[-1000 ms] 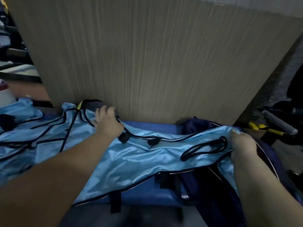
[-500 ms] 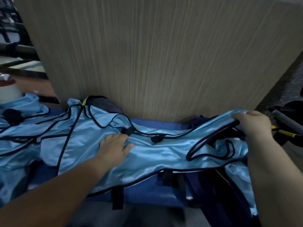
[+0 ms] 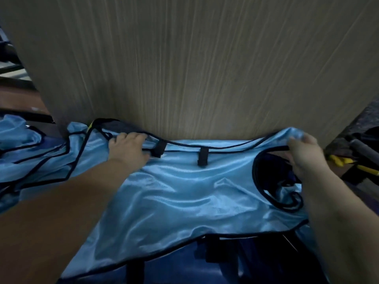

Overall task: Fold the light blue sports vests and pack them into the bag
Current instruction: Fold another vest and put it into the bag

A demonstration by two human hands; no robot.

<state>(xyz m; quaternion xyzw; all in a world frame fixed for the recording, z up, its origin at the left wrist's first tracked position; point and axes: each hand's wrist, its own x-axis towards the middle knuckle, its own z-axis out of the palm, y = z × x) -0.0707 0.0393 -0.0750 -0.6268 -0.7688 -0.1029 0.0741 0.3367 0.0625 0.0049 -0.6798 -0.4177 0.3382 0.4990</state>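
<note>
A light blue sports vest point(image 3: 184, 193) with black trim lies spread wide across a dark blue bag point(image 3: 184, 269), its far edge against a wooden panel. My left hand point(image 3: 128, 149) grips the vest's far edge at the left, fingers curled over the black trim near a black tab. My right hand point(image 3: 303, 154) pinches the vest's right end by the armhole and holds it lifted. More light blue vests point(image 3: 30, 152) lie heaped at the left.
An upright wood-grain panel point(image 3: 194, 64) fills the back. Yellow-handled tools point(image 3: 352, 165) and a grey bar lie at the right on the floor. Black straps of the bag hang at the near edge.
My left hand moved from the vest's middle to its far edge and took hold. My right hand pulled the right end outward, stretching the vest flat. The view shifted closer.
</note>
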